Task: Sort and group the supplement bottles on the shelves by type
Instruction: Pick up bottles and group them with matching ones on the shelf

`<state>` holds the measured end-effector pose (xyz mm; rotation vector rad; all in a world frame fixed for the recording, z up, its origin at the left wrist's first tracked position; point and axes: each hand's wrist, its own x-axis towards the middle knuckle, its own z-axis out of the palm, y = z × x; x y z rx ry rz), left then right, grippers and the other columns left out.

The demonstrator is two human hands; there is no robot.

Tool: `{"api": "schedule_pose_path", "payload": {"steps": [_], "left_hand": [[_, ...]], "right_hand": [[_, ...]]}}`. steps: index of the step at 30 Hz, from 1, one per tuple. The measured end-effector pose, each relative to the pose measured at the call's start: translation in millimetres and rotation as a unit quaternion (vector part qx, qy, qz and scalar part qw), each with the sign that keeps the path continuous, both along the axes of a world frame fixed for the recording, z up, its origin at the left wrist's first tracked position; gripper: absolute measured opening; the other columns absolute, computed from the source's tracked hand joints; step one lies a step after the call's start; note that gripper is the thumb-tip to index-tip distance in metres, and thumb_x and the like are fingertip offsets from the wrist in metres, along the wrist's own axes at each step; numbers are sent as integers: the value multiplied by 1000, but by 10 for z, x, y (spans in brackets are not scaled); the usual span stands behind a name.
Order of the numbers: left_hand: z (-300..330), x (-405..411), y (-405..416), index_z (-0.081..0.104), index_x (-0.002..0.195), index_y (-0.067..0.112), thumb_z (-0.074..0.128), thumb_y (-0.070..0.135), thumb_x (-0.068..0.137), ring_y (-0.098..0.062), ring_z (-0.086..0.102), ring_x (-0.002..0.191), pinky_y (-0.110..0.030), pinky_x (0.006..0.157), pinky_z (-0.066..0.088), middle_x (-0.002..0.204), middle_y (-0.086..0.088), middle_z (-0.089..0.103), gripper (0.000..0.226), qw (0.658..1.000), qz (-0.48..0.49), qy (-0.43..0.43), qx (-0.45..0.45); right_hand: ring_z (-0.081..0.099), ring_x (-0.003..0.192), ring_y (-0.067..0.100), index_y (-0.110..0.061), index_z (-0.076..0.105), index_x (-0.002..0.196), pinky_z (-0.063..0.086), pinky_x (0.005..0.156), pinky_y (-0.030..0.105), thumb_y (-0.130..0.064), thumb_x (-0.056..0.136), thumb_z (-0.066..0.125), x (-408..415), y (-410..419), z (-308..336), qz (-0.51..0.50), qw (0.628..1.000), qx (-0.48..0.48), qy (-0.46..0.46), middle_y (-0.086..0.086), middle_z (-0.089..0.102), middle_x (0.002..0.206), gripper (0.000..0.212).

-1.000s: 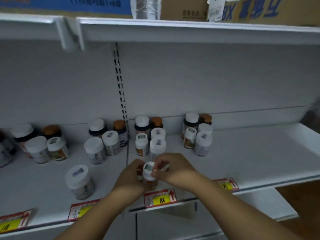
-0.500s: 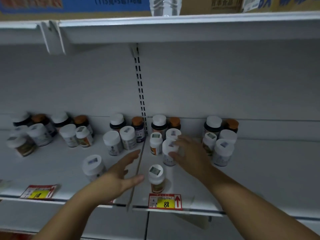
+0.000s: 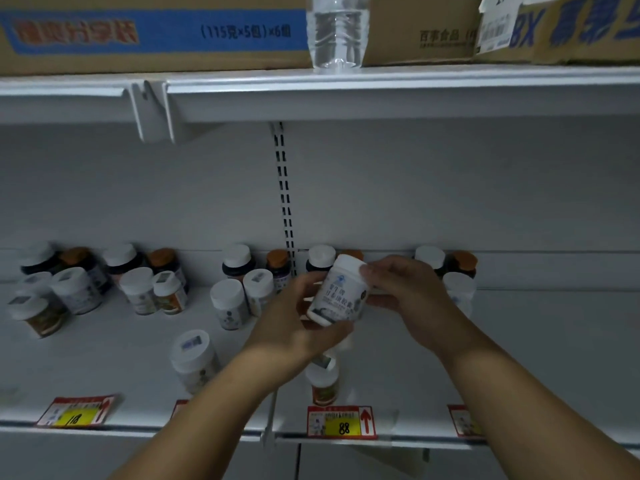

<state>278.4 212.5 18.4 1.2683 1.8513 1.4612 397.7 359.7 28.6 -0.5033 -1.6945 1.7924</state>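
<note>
A white supplement bottle (image 3: 341, 294) with a blue-and-black label is lifted above the shelf (image 3: 519, 358), tilted. My left hand (image 3: 294, 323) grips its lower part and my right hand (image 3: 405, 292) holds its cap end. Below them a small orange-labelled bottle (image 3: 323, 384) stands near the shelf's front edge. A larger white bottle (image 3: 194, 358) stands alone to its left. Along the back wall stand several dark bottles with white caps (image 3: 237, 263) and orange caps (image 3: 277, 265). White bottles (image 3: 228, 303) stand in front of them.
An upper shelf (image 3: 346, 95) overhangs, carrying cardboard boxes (image 3: 156, 32) and a clear water bottle (image 3: 337, 29). Price tags (image 3: 341, 420) line the front rail. More bottles (image 3: 41, 317) crowd the far left. A slotted upright (image 3: 284, 188) divides the back wall.
Both hands were open over the shelf half a second ago. They have since closed on a white bottle from the middle group and lifted it. The small orange-labelled bottle stays where it was set down.
</note>
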Motion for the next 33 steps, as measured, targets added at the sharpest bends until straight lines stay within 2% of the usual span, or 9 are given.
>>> {"api": "schedule_pose_path", "payload": {"steps": [6,9,11,15,18,21,27,30,33], "left_hand": [[-3,-71,-197,55,110,39,81,24,62,2,65,90,-12,69,51,103,17,68,56,999,45,1,14],[97,-351,-520,54,104,53,80,38,58,13,59,96,-6,73,48,102,34,63,55,999,36,27,-15],[185,-721,-807,57,96,56,67,52,61,23,54,91,0,68,43,95,45,60,37,995,78,52,-28],[75,-1422,-1183,67,85,40,67,43,77,10,60,83,-9,72,42,88,24,68,8,980,194,43,-5],[-181,-1661,-1265,65,97,34,62,40,82,14,56,88,-5,70,38,97,24,64,17,987,128,50,-83],[-373,-1891,-1347,63,102,36,61,43,82,14,54,94,-7,73,37,103,25,62,21,991,76,28,-108],[-477,-2135,-1151,57,89,47,64,38,82,25,53,86,1,63,41,98,29,58,14,995,2,18,-102],[-479,-2199,-862,59,102,38,68,25,81,2,55,102,-12,79,44,108,15,58,27,996,-19,13,-89],[-468,-2292,-550,53,124,23,69,16,81,-15,48,120,-29,98,39,131,0,49,47,983,-84,126,-107]], "right_hand": [[71,73,13,-17,67,66,56,61,23,-13,78,68,-175,-120,72,40,999,-1,-20,-2,73,72,13],[70,68,13,-12,65,71,55,58,22,-12,76,70,-412,-279,133,82,996,13,-31,-3,72,67,7],[68,67,10,-20,67,71,54,61,22,-20,69,77,-605,-457,121,79,989,100,-71,-7,71,67,10],[59,74,-9,-34,62,76,43,59,7,-32,64,79,-958,-813,-110,54,940,292,-168,-22,64,76,21],[56,88,-1,-34,60,82,47,71,19,-36,65,76,-1107,-945,-328,59,907,333,-249,-18,58,92,23],[55,92,-3,-38,60,79,51,77,23,-35,63,78,-1153,-1072,-519,73,909,294,-287,-17,57,99,24],[53,94,-13,-42,62,80,51,77,13,-36,62,79,-1120,-1272,-587,31,921,253,-295,-23,58,103,26],[51,98,-17,-43,64,83,47,79,8,-37,68,75,-1096,-1347,-534,3,923,247,-294,-27,56,107,19],[55,94,-14,-40,64,87,43,69,-1,-40,72,70,-1025,-1352,-450,-65,932,218,-283,-27,57,108,16]]}}
